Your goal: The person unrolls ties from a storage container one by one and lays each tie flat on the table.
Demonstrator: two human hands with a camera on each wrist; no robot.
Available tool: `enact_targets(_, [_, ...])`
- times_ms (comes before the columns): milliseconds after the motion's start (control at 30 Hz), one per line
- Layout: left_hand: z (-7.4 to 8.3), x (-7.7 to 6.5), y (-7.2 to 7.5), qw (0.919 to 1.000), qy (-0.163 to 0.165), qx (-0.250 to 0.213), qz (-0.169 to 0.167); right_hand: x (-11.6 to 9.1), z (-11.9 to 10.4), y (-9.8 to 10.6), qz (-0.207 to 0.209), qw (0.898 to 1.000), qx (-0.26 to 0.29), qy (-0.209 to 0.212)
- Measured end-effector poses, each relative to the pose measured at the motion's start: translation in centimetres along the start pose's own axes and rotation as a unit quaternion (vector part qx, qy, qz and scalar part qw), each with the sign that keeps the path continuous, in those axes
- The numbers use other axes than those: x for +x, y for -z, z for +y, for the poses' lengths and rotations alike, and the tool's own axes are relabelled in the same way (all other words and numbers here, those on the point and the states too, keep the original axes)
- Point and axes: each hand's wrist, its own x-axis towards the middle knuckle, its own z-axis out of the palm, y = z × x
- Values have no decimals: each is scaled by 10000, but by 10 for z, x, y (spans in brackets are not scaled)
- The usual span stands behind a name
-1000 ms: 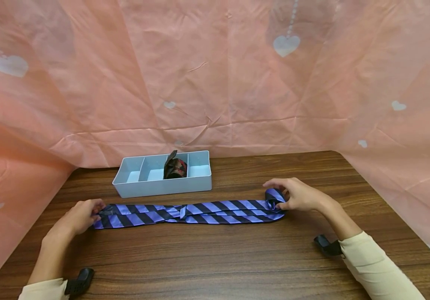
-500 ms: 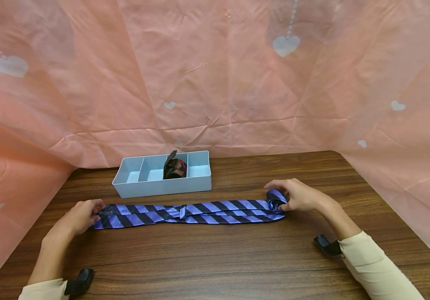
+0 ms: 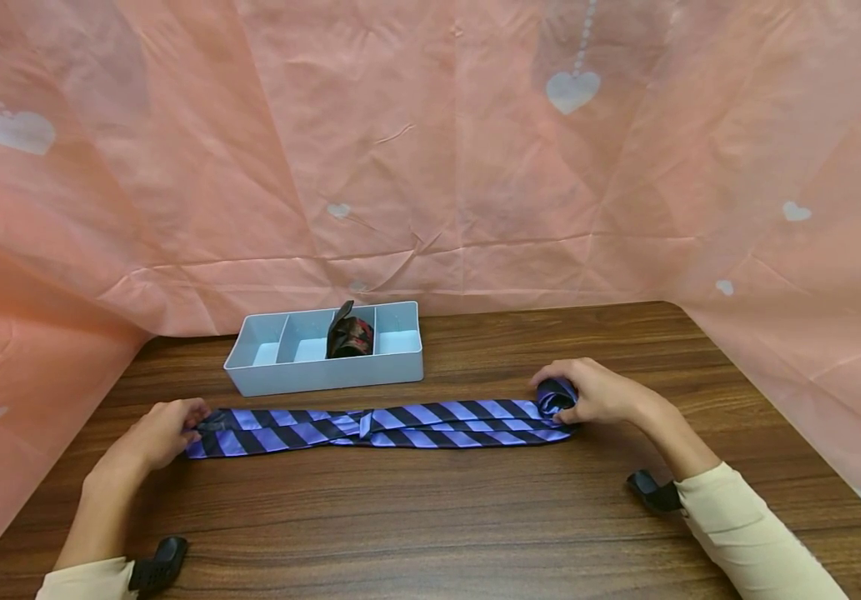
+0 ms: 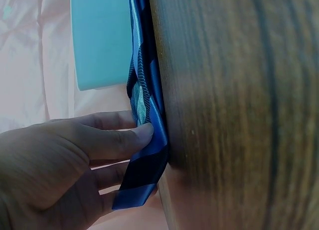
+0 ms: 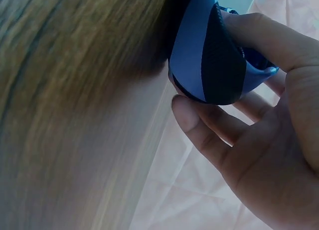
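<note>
Right hand (image 3: 597, 392) curled, left hand (image 3: 160, 429) pinching: along the table (image 3: 400, 525) lies a striped tie (image 3: 438, 412), held at both ends.
Its layers lie unevenly, so the rolled end (image 3: 554, 392) could skew; should the right grip slacken, it could spring loose.

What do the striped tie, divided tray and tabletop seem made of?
Striped tie: smooth satin-like fabric, perhaps silk or polyester; its stripes catch a sheen. Divided tray: likely matte plastic, with thin, evenly coloured walls. Tabletop: faintly glossy wood or laminate; dark grain streaks show.
</note>
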Motion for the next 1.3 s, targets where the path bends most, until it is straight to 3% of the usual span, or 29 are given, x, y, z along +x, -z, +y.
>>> enact_targets(667, [1, 0, 1, 10000, -11, -15, -32, -8, 1, 9, 83, 9998, 142, -136])
enact_targets(1000, [0, 0, 1, 10000, 0, -18, -38, -17, 2, 17, 153, 9983, 281, -482])
enact_targets(1300, [1, 0, 1, 10000, 30, -39, -52, -24, 9, 28, 231, 9977, 379, -521])
